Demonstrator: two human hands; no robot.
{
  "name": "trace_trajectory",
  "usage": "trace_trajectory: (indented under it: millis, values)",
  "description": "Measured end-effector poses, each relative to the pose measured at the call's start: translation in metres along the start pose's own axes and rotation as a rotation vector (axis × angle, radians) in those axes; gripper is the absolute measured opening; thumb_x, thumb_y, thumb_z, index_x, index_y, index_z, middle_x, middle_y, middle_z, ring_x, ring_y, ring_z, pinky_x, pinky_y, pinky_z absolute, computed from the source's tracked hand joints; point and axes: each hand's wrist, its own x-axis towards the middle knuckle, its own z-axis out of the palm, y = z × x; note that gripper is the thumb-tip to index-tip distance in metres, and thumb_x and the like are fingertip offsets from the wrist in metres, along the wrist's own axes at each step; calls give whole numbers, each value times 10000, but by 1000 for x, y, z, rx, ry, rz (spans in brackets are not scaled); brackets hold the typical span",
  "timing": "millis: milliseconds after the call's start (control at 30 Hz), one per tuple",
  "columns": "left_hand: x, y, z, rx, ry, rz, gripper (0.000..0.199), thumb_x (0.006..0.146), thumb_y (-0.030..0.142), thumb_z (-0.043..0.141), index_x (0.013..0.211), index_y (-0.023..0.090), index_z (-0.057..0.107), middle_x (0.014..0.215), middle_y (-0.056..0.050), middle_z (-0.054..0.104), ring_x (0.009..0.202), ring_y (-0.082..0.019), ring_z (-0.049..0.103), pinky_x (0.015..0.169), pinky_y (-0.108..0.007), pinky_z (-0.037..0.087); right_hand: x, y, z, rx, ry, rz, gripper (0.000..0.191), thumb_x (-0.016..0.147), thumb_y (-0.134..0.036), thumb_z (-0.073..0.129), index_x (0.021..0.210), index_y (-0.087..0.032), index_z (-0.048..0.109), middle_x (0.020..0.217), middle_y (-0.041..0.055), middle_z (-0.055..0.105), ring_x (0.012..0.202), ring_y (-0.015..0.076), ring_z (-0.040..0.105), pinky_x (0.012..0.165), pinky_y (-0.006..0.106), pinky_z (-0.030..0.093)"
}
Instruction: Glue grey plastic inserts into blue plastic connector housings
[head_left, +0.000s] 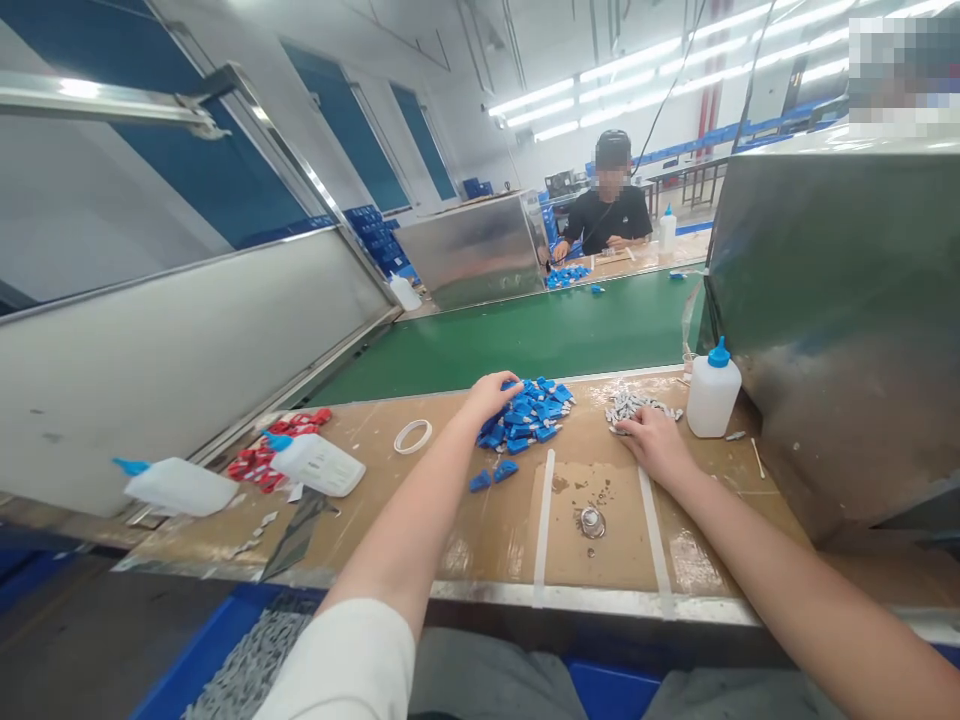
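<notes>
My left hand (pixel 495 393) rests at the left edge of a heap of small blue plastic parts (pixel 534 412); its fingers are apart and reach over the top, and the fingertips are partly hidden. Two loose blue parts (pixel 495 476) lie just in front of the heap. To the right, my right hand (pixel 658 446) has thumb and fingers pinched together at the near side of a pile of small grey parts (pixel 637 404), apparently on one of them. Between my forearms, a small round clear dish (pixel 592 522) sits on wet-spotted cardboard, framed by two white tape strips.
A white bottle with a blue nozzle (pixel 713 395) stands beside a metal housing (pixel 832 330). Further left are a tape roll (pixel 413 436), two lying bottles (pixel 319 465) and red parts (pixel 259 465). Beyond runs a green belt (pixel 480 345); a person (pixel 609 210) sits across it.
</notes>
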Motion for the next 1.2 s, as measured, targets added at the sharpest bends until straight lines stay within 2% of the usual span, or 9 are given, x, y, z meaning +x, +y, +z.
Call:
trace_trajectory:
  millis: [167, 333, 467, 567, 700, 833, 933, 1033, 1200]
  values:
    - [-10, -1, -7, 54, 56, -10, 384, 1015, 463, 497, 1082, 208, 776, 1282, -114, 715, 1181, -315, 614, 986, -383, 459, -3, -2, 0, -26, 38, -61, 197, 972, -335, 673, 1115, -249, 778, 1046, 107, 601, 954, 254, 516, 814, 352, 351]
    - [-89, -12, -14, 199, 169, 20, 487, 1040, 570, 397, 989, 209, 720, 1033, -113, 716, 998, -284, 648, 856, -365, 461, -1, -6, -1, -49, -2, -145, 136, 984, -293, 649, 996, -228, 767, 1049, 113, 633, 976, 266, 509, 836, 370, 341]
    - [-145, -21, 18, 240, 30, 14, 488, 987, 672, 484, 1090, 228, 659, 1059, -103, 709, 1035, -304, 668, 742, -339, 450, -1, -10, -2, -49, -65, -143, 187, 1022, -247, 578, 916, -181, 717, 980, 114, 654, 946, 264, 529, 814, 369, 333]
    - [-159, -24, 48, 178, -46, 75, 398, 1016, 585, 490, 1151, 232, 613, 1143, -116, 705, 1111, -319, 664, 749, -339, 464, -3, -12, -1, -67, -75, -144, 202, 1028, -207, 527, 936, -171, 703, 963, 122, 646, 943, 270, 540, 814, 371, 345]
    - [-159, -14, 60, -113, -27, 21, 299, 1011, 515, 511, 1030, 222, 568, 971, -88, 702, 955, -285, 691, 747, -337, 490, -4, -9, 1, 189, -38, -145, 258, 1032, -224, 465, 1070, -164, 714, 1031, 142, 638, 973, 272, 580, 871, 394, 435]
    - [-146, 27, 50, -1028, -45, -98, 424, 953, 656, 512, 974, 233, 484, 710, 32, 549, 575, -163, 584, 528, -262, 471, -2, -7, -6, 680, -12, -52, 303, 1025, -443, 531, 1047, -202, 715, 1027, 111, 665, 966, 247, 636, 864, 380, 515]
    - [-122, 69, 44, -1586, -182, -148, 480, 849, 666, 640, 935, 214, 501, 725, 47, 491, 471, -91, 463, 361, -189, 295, -3, -11, -17, 971, -119, 82, 380, 895, -570, 710, 982, -200, 710, 946, 73, 705, 866, 220, 659, 788, 352, 544]
    - [-94, 100, 47, -1792, -265, -167, 479, 819, 641, 689, 907, 195, 537, 718, 53, 474, 402, -38, 328, 324, -176, 156, -5, -19, -28, 1138, -261, 161, 412, 808, -574, 803, 890, -185, 694, 787, 25, 672, 677, 150, 605, 650, 287, 526]
    - [-70, 115, 76, -1771, -120, -61, 610, 767, 739, 745, 955, 176, 604, 648, 75, 406, 413, -41, 340, 336, -171, 184, -11, -30, -34, 1308, -484, 233, 428, 797, -558, 831, 897, -186, 644, 645, -27, 608, 527, 109, 546, 513, 242, 497]
